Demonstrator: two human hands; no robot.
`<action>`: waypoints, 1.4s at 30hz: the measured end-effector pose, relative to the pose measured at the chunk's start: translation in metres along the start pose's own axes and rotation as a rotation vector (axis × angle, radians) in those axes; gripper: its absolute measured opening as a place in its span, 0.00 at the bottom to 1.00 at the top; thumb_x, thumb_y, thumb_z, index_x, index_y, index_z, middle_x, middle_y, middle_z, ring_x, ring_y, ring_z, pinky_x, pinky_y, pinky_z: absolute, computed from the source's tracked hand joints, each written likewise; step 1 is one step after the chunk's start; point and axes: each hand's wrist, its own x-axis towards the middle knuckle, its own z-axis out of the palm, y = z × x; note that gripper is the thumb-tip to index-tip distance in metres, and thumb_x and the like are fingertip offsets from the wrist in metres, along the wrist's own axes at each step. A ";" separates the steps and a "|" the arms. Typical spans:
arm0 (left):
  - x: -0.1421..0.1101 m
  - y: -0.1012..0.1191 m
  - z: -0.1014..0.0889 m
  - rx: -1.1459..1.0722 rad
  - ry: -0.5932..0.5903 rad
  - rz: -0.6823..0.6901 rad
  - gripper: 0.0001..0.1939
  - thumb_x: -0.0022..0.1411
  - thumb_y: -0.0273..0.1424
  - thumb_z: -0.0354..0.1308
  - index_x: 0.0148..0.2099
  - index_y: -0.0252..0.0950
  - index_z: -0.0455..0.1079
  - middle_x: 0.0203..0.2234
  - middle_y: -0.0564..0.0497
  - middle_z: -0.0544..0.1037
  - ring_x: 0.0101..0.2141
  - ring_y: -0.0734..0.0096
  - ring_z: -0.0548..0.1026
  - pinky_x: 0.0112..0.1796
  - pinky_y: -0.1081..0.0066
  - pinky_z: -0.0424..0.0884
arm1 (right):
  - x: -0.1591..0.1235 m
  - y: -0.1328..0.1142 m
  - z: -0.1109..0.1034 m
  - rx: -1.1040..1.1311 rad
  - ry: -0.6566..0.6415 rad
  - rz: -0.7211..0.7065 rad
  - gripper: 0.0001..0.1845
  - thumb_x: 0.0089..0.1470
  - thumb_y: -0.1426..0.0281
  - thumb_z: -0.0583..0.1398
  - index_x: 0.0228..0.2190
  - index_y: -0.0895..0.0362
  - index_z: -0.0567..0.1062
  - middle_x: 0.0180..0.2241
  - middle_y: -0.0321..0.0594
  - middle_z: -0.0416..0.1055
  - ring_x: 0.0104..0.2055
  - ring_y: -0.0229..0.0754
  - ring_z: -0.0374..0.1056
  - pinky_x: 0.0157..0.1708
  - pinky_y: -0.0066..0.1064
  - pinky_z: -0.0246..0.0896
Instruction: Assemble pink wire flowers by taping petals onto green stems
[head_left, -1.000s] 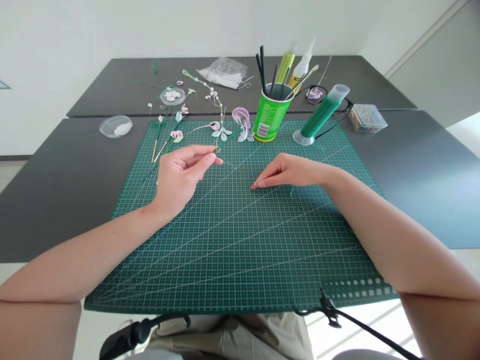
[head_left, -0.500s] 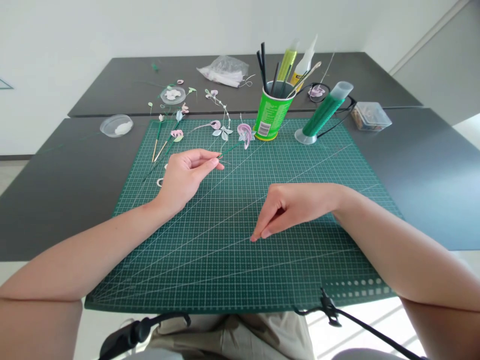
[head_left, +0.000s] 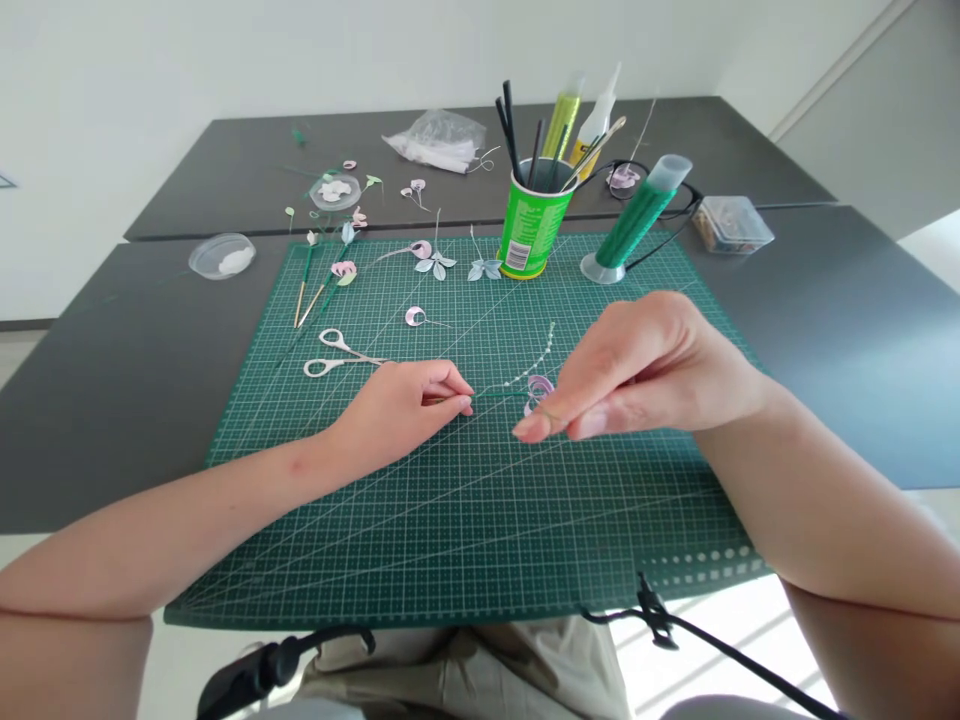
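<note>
Centrally, the left hand (head_left: 412, 405) pinches a green stem (head_left: 501, 394) — right of centre, the right hand (head_left: 660, 370), also closed, pinches a thin strand (head_left: 554, 418).

The room is bright. Light stripes shine on the floor (head_left: 750, 625). The cutting mat (head_left: 450, 540) looks bent in front.

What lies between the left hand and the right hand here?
In the head view, a green stem runs from the left hand to a purple flower showing near the right hand; a beaded strand curves beyond them.
</note>
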 end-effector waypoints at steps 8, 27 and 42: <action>-0.007 -0.003 0.005 0.109 -0.032 0.144 0.07 0.69 0.33 0.63 0.37 0.41 0.79 0.23 0.60 0.82 0.22 0.74 0.74 0.27 0.71 0.66 | 0.013 0.010 -0.001 0.092 0.390 -0.045 0.04 0.58 0.65 0.73 0.37 0.45 0.90 0.33 0.34 0.84 0.23 0.28 0.65 0.24 0.24 0.64; -0.012 0.000 0.003 0.058 -0.175 0.393 0.04 0.76 0.29 0.55 0.44 0.38 0.69 0.31 0.58 0.84 0.24 0.79 0.73 0.28 0.76 0.65 | 0.023 0.056 -0.024 -0.175 0.570 0.203 0.10 0.60 0.63 0.69 0.40 0.53 0.89 0.17 0.29 0.58 0.20 0.30 0.45 0.20 0.29 0.37; -0.011 0.005 -0.004 -0.295 0.277 0.266 0.04 0.72 0.28 0.58 0.41 0.39 0.67 0.28 0.55 0.82 0.18 0.80 0.61 0.20 0.72 0.57 | 0.022 0.073 -0.041 -0.366 0.375 0.548 0.10 0.57 0.60 0.69 0.37 0.51 0.89 0.43 0.42 0.86 0.48 0.52 0.80 0.54 0.50 0.72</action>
